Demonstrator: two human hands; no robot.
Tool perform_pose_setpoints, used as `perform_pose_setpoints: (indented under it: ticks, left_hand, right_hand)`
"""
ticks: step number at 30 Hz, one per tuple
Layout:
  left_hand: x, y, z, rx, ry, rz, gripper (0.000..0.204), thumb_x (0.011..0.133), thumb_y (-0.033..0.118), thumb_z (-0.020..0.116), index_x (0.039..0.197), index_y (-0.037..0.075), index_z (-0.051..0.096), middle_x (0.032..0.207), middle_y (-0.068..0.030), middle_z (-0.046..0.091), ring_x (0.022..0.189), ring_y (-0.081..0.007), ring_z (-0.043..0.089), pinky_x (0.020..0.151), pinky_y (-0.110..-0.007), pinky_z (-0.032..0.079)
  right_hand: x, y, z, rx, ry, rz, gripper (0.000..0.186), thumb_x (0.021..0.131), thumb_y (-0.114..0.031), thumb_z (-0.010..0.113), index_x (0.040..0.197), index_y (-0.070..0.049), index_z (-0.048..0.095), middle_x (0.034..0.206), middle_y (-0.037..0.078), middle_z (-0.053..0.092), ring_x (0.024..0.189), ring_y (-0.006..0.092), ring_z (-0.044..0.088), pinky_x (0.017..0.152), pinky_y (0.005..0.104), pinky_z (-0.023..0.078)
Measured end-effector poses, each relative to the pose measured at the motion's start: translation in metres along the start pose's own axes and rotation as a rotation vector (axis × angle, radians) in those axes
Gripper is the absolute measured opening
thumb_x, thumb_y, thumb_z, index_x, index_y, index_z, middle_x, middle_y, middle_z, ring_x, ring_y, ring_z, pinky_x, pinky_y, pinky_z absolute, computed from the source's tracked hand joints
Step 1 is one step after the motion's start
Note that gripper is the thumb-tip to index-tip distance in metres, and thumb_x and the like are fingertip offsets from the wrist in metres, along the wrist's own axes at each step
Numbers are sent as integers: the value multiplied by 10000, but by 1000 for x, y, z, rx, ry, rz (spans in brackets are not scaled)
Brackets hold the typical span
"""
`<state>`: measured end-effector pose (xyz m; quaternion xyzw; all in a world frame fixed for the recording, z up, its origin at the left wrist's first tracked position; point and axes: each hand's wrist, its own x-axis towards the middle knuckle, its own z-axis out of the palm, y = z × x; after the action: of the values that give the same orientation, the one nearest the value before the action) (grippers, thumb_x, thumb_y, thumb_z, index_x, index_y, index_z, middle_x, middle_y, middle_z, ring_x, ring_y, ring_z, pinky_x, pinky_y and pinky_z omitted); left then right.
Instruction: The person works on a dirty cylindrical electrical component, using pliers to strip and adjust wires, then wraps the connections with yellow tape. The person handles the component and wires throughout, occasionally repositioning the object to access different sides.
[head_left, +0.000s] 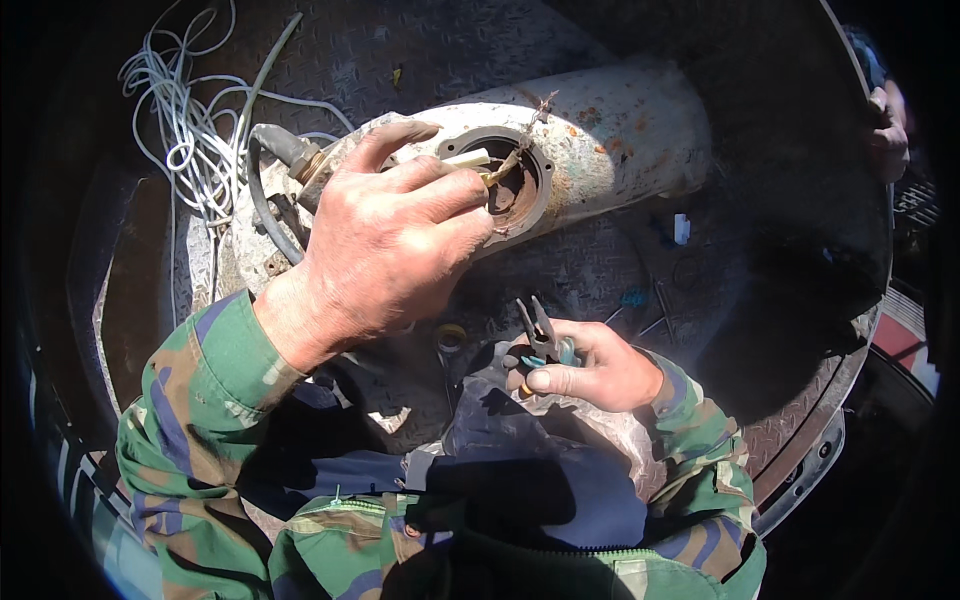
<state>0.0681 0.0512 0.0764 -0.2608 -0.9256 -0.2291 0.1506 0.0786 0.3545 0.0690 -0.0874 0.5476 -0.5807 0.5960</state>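
left hand (395, 235) pinches the pale cable end (468, 159) at the round opening (545, 188); keep it steady while the right hand (597, 368) grips pliers (541, 338).

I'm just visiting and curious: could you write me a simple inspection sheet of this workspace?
Surface: patterned metal floor, part sunlit, part shadowed.
Job's things: pale, rust-spotted casing lying on the floor; wires poke from its round opening.
Clutter: small white piece, yellow ring.
Hands: left hand at the opening, its grip partly hidden; right hand holds pliers, jaws apart.
Cables: tangled white cord; bent black cable at the casing's left end.
Surroundings: another person's hand, right edge.
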Motion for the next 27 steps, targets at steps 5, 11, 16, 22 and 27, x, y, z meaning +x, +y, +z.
perform_pose_setpoints:
  ticks: [5,11,16,22,27]
  left_hand:
    - [0,-1,-1,0,-54,-8,151,757,139,855,858,113,745,1006,-26,776,1008,-239,767,1150,-542,536]
    - [0,-2,2,2,-36,2,178,741,157,870,861,113,746,979,-21,755,995,-244,757,1138,-527,542]
    - [-1,-2,2,-13,-2,2,201,720,164,884,862,119,748,951,-8,730,968,-236,749,1138,-520,541]
    - [2,-2,8,-32,53,22,97,799,132,763,886,118,803,898,12,710,945,-207,750,1114,-502,552]
    - [0,0,5,-27,36,13,124,798,132,765,912,116,811,901,11,712,954,-208,752,1121,-503,546]
  right_hand:
    - [-2,-48,-46,-998,185,-132,390,942,-13,799,1299,44,651,1104,229,717,987,424,735,870,445,590]
    - [5,-115,-42,-1604,154,-45,396,847,-4,744,1210,17,587,1080,226,680,998,457,723,800,510,599]
    - [13,-134,-28,-1790,200,-140,252,854,-33,705,1069,19,584,1003,202,671,962,405,734,758,489,609]
    - [17,-133,-30,-1770,176,-164,214,894,-23,722,1053,9,583,983,207,661,933,416,720,726,497,586]
    - [16,-134,-30,-1750,172,-141,227,930,-40,751,1088,9,596,959,207,655,904,430,707,721,501,569]
